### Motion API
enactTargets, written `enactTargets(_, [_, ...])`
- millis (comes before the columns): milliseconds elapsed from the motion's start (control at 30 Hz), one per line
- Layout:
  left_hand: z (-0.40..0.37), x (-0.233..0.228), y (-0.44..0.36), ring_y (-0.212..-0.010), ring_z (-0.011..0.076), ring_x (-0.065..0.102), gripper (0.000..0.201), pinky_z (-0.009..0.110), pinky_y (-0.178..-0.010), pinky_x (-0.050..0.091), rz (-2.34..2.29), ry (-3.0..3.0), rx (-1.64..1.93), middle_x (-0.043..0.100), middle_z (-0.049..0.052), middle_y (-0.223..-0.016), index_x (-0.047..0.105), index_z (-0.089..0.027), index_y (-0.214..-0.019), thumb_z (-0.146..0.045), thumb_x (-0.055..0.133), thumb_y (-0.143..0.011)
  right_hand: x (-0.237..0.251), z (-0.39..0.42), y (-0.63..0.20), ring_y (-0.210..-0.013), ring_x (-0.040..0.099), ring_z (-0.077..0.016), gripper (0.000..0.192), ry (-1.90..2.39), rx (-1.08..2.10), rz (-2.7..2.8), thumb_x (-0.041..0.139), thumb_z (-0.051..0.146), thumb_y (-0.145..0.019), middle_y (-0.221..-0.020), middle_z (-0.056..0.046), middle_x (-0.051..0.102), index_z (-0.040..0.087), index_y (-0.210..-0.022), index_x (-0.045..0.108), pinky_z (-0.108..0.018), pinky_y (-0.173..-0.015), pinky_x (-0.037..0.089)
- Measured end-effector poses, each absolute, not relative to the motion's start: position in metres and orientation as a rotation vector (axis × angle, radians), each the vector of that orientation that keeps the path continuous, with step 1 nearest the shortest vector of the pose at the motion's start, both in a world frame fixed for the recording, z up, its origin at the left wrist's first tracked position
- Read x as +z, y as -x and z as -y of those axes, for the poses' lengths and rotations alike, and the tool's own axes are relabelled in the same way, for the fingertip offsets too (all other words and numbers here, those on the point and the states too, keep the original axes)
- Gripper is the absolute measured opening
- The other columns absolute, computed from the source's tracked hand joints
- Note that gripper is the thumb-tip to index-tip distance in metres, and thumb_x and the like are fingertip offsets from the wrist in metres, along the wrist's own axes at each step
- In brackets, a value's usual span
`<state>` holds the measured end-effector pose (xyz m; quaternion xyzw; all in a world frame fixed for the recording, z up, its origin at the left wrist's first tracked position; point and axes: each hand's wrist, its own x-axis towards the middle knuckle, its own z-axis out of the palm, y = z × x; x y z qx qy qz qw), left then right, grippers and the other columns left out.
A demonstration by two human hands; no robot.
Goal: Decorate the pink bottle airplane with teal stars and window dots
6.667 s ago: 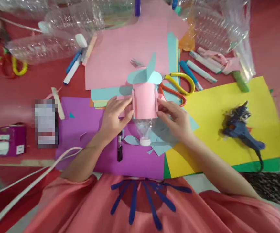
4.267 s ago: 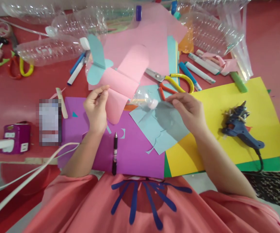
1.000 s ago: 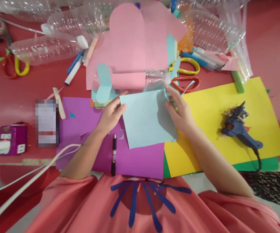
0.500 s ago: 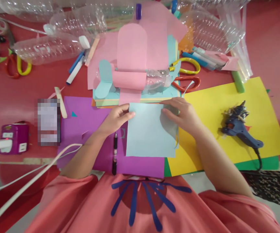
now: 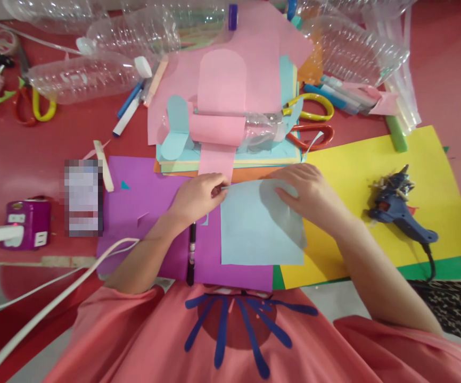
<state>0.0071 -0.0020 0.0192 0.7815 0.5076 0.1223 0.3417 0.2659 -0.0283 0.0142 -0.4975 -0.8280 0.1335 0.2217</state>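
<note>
A person in a coral shirt looks down at a red table (image 5: 74,133) crowded with craft supplies. Both bare hands rest on a pale blue square sheet of paper (image 5: 260,234) that lies flat near the person, overlapping a purple sheet (image 5: 150,213) on the left and a yellow sheet (image 5: 374,181) on the right.

The left hand (image 5: 196,197) sits at the sheet's far left corner. Its fingers are curled in, with thumb and fingertips pinching the paper's edge at that corner. The right hand (image 5: 308,191) lies palm down on the sheet's far right part, fingers nearly straight and slightly spread, pressing on the paper rather than gripping it. Most of the sheet extends toward the person, uncovered, between and below the two hands.

Just beyond the hands lies a clear plastic bottle wrapped in pink paper with pale blue paper fins (image 5: 218,127), resting on its side on a stack of coloured sheets (image 5: 254,162). To its right are yellow and red handled scissors (image 5: 314,114). A black pen (image 5: 191,255) lies on the purple sheet just beside the left wrist. A blue glue gun (image 5: 398,213) rests on the yellow sheet, well apart to the right. Empty clear plastic bottles (image 5: 90,77) and markers (image 5: 129,109) lie at the far side.
</note>
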Motion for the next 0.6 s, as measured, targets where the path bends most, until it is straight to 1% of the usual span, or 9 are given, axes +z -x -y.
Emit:
enactTargets(100, [0.002, 0.021, -0.008, -0.065, 0.0116, 0.055, 0.006, 0.022, -0.060, 0.039, -1.306, -2.101, 0.273, 0.062, -0.001, -0.077, 0.061, -0.020, -0.082, -0.016, 0.057, -0.082, 0.009, 0.041, -0.245, -0.121, 0.061, -0.0313, 0.040, 1.345, 0.312, 2.362, 0.052, 0.021, -0.090, -0.127, -0.014, 0.068, 0.017, -0.129, 0.059, -0.057, -0.106, 0.045])
enactTargets(133, [0.002, 0.021, -0.008, -0.065, 0.0116, 0.055, 0.006, 0.022, -0.060, 0.039, -1.302, -2.118, 0.259, 0.062, -0.001, -0.078, 0.061, -0.020, -0.082, -0.015, 0.057, -0.083, 0.007, 0.045, -0.239, -0.126, 0.058, -0.0312, 0.044, 1.337, 0.303, 2.381, 0.051, 0.022, -0.091, -0.132, -0.014, 0.065, 0.016, -0.135, 0.054, -0.058, -0.109, 0.043])
enactTargets(200, [0.001, 0.021, -0.008, -0.066, 0.0116, 0.055, 0.006, 0.022, -0.059, 0.039, -1.290, -2.158, 0.229, 0.062, 0.000, -0.080, 0.062, -0.019, -0.083, -0.016, 0.057, -0.084, 0.000, 0.051, -0.231, -0.131, 0.054, -0.0311, 0.048, 1.318, 0.294, 2.390, 0.050, 0.025, -0.093, -0.136, -0.014, 0.062, 0.015, -0.140, 0.049, -0.058, -0.112, 0.040])
enactTargets(300, [-0.001, 0.022, -0.006, -0.071, 0.0129, 0.058, 0.010, 0.023, -0.059, 0.040, -1.258, -2.255, 0.187, 0.063, 0.001, -0.081, 0.063, -0.019, -0.085, -0.015, 0.055, -0.086, -0.008, 0.055, -0.229, -0.130, 0.055, -0.0303, 0.047, 1.290, 0.293, 2.357, 0.049, 0.026, -0.095, -0.133, -0.015, 0.064, 0.017, -0.141, 0.050, -0.058, -0.114, 0.038])
enactTargets(400, [0.001, 0.024, -0.004, -0.081, 0.0164, 0.063, 0.017, 0.025, -0.068, 0.046, -1.229, -2.360, 0.178, 0.067, 0.002, -0.085, 0.065, -0.020, -0.089, -0.012, 0.050, -0.089, -0.012, 0.058, -0.232, -0.123, 0.060, -0.0271, 0.043, 1.269, 0.255, 2.341, 0.048, 0.023, -0.095, -0.127, -0.012, 0.067, 0.021, -0.138, 0.054, -0.056, -0.114, 0.039])
enactTargets(500, [0.011, 0.031, 0.001, -0.096, 0.0204, 0.065, 0.022, 0.032, -0.086, 0.053, -1.200, -2.450, 0.249, 0.070, 0.006, -0.100, 0.064, -0.019, -0.102, -0.011, 0.047, -0.091, -0.012, 0.060, -0.233, -0.114, 0.064, -0.0239, 0.041, 1.227, 0.179, 2.343, 0.050, 0.019, -0.094, -0.121, -0.010, 0.071, 0.024, -0.134, 0.057, -0.049, -0.109, 0.045])
enactTargets(567, [0.023, 0.036, 0.004, -0.111, 0.0231, 0.063, 0.025, 0.037, -0.097, 0.052, -1.232, -2.519, 0.342, 0.067, 0.010, -0.118, 0.061, -0.018, -0.114, -0.014, 0.046, -0.094, -0.011, 0.061, -0.232, -0.110, 0.066, -0.0226, 0.040, 1.183, 0.124, 2.351, 0.052, 0.017, -0.093, -0.117, -0.009, 0.073, 0.025, -0.132, 0.059, -0.046, -0.105, 0.049])
enactTargets(600, [0.030, 0.037, 0.005, -0.115, 0.0235, 0.062, 0.027, 0.038, -0.100, 0.052, -1.237, -2.548, 0.400, 0.066, 0.011, -0.122, 0.060, -0.018, -0.117, -0.015, 0.046, -0.095, -0.011, 0.061, -0.232, -0.109, 0.067, -0.0220, 0.039, 1.155, 0.099, 2.354, 0.052, 0.017, -0.093, -0.116, -0.008, 0.073, 0.025, -0.130, 0.060, -0.044, -0.103, 0.050])
